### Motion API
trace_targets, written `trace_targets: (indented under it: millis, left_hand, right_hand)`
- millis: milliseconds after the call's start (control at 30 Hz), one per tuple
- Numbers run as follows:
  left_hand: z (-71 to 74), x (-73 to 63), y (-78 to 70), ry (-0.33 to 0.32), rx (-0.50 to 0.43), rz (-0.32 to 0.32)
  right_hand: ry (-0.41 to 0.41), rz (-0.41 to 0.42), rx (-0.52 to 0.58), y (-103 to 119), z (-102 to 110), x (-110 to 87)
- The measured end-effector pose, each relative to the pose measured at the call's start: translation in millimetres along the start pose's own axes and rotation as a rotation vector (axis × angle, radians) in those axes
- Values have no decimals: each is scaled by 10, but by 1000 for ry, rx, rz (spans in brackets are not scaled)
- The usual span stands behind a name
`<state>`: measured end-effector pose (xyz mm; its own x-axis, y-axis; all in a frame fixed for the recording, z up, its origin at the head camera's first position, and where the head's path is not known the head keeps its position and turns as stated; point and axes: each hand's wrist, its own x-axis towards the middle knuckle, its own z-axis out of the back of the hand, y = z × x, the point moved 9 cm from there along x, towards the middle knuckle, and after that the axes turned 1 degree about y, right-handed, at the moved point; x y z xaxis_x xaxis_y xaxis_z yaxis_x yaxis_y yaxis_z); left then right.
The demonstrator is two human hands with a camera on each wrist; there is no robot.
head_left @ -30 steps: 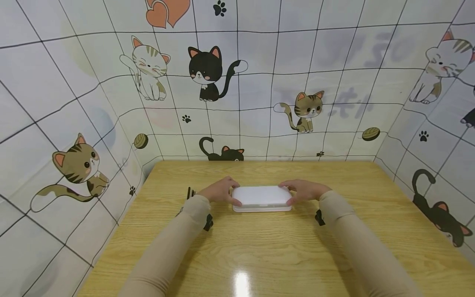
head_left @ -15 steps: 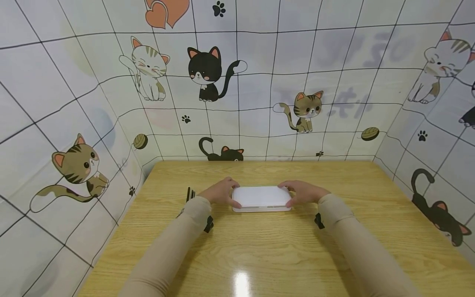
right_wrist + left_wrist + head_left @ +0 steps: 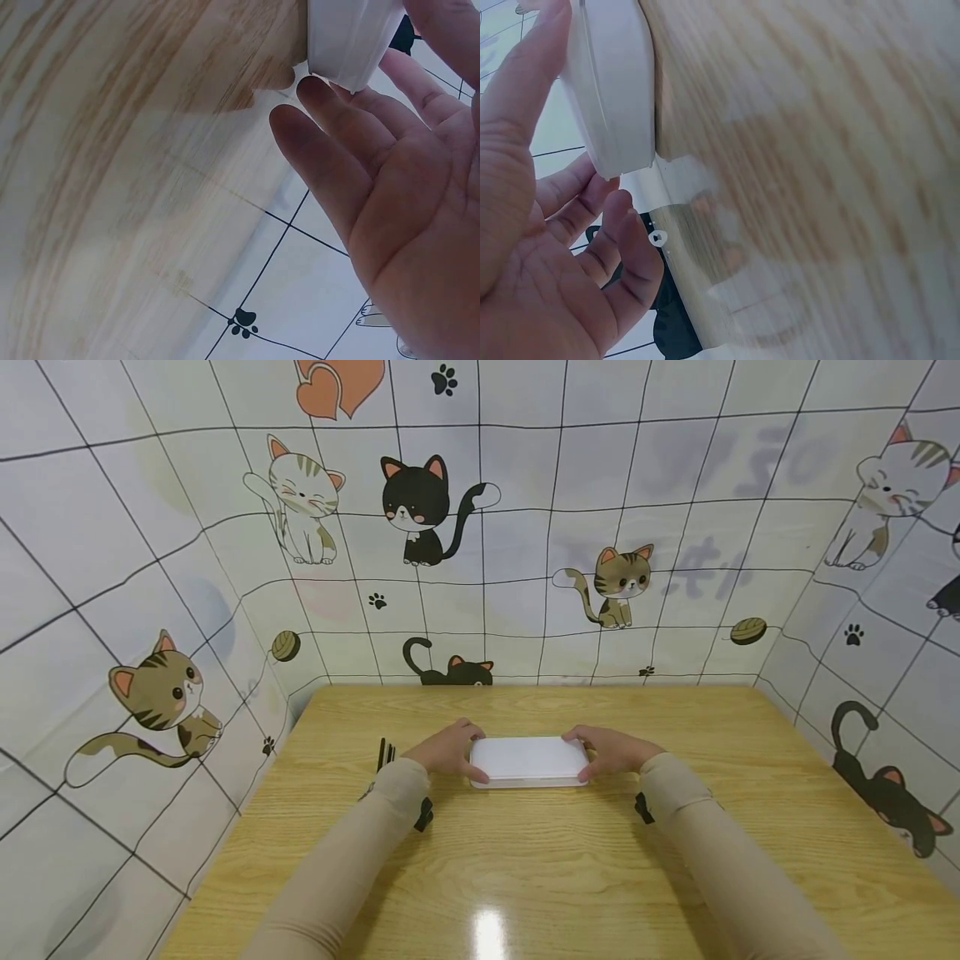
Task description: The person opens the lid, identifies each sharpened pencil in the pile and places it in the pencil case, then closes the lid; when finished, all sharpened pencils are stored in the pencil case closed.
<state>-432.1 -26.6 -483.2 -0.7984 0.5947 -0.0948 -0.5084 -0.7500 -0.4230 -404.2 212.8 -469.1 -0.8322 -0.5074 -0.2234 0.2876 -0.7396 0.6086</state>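
A flat, oblong white case (image 3: 528, 760) with rounded corners lies on the wooden table, its lid down flush over the base. My left hand (image 3: 448, 749) grips its left end, thumb at the front corner and fingers at the back. At the right end my right hand (image 3: 611, 749) holds it in the same way. In the left wrist view the end of the white case (image 3: 619, 90) sits between thumb and fingertips, with a seam along its side. The right wrist view has my right hand (image 3: 420, 180) with fingertips right at the other end.
Several thin dark sticks (image 3: 386, 752) lie on the table (image 3: 540, 868) just beyond my left wrist. A white wall covering (image 3: 517, 543) with cat prints and grid lines encloses the table's back and sides.
The case's lid has come down at the front: the grey gap under its front edge has narrowed and closed. Both hands have stayed at the ends of the case.
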Motion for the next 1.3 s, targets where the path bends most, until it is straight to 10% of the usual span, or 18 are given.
trace_targets:
  millis: [700, 1300]
  left_hand:
    - [3, -67, -148, -13, 110, 57]
    - [68, -127, -165, -34, 198, 160]
  right_hand:
    - [-30, 13, -219, 28, -13, 28]
    - [-36, -15, -123, -7, -39, -12]
